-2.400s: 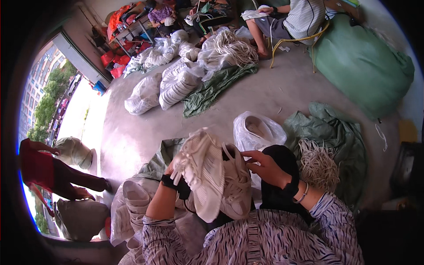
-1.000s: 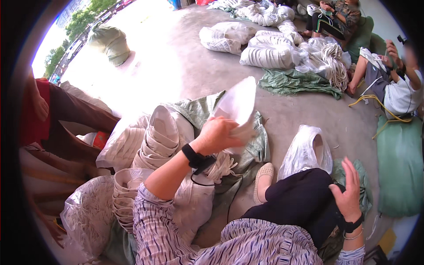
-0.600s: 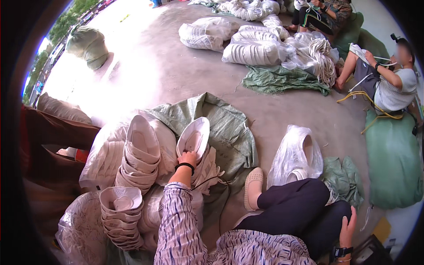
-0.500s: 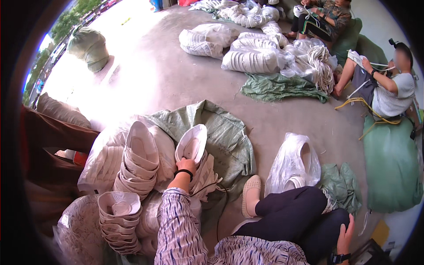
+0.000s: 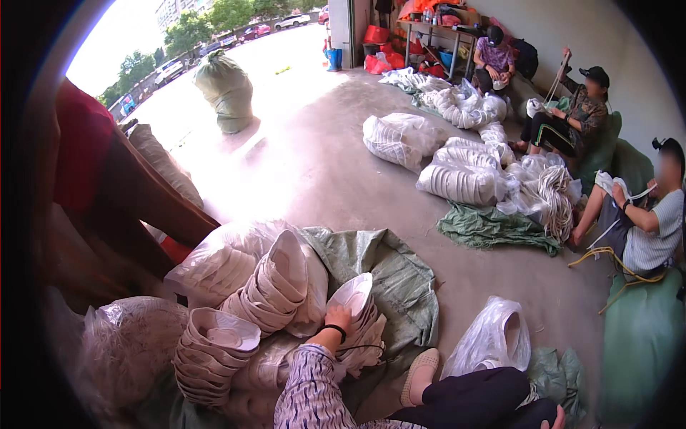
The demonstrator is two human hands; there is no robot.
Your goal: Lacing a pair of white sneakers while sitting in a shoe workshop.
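Observation:
My left hand, with a black band on the wrist, grips the near edge of the top white shoe upper on a nested stack. The fingers look closed on its rim; their tips are partly hidden. Left of it leans a taller stack of beige shoe uppers. A shorter stack stands nearer to me. Only a few fingers of my right hand show at the lower edge, by my dark-trousered leg; they look apart, with nothing visible in them.
A clear plastic bag stands right of my foot. Green sacking lies behind the stacks. Bagged stacks lie further off. A person in red stands close on the left; several people sit at the right.
My view has swung up and to the left, showing more of the far room. My left hand stays at the same stack. My right hand has mostly left the picture.

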